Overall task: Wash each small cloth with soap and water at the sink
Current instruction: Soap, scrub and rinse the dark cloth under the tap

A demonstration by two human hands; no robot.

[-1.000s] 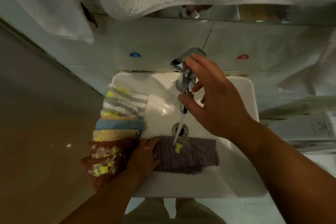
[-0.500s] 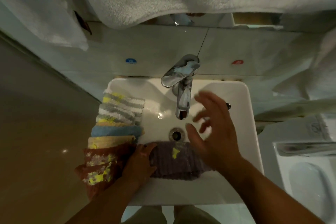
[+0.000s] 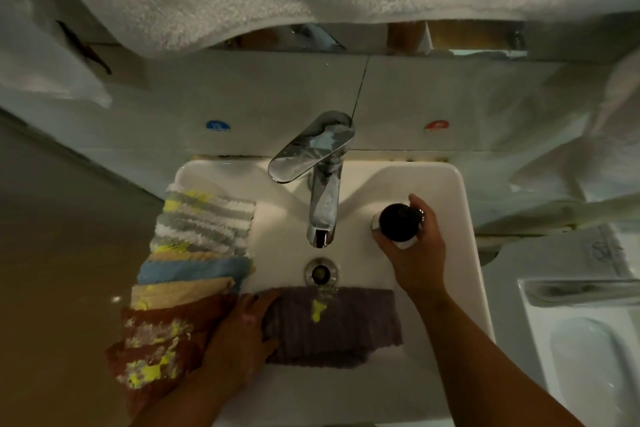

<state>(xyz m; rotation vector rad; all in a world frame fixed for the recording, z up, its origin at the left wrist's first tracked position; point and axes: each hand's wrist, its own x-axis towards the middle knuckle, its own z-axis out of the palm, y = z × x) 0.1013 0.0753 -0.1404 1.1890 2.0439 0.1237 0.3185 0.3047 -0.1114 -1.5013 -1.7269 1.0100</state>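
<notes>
The soaping step is in hand. The right grip (image 3: 412,253) is curled round the dark-capped soap bottle (image 3: 397,221) on the sink's (image 3: 465,204) right rim. The left grip (image 3: 239,336) rests on the left end of the purple cloth (image 3: 339,326), which lies by the sink's near edge; whether its fingers pinch the cloth cannot be told. The tap (image 3: 323,211) is dry, and more cloths (image 3: 194,253) wait along the left rim. Next, soap probably has to reach the stained cloth.
</notes>
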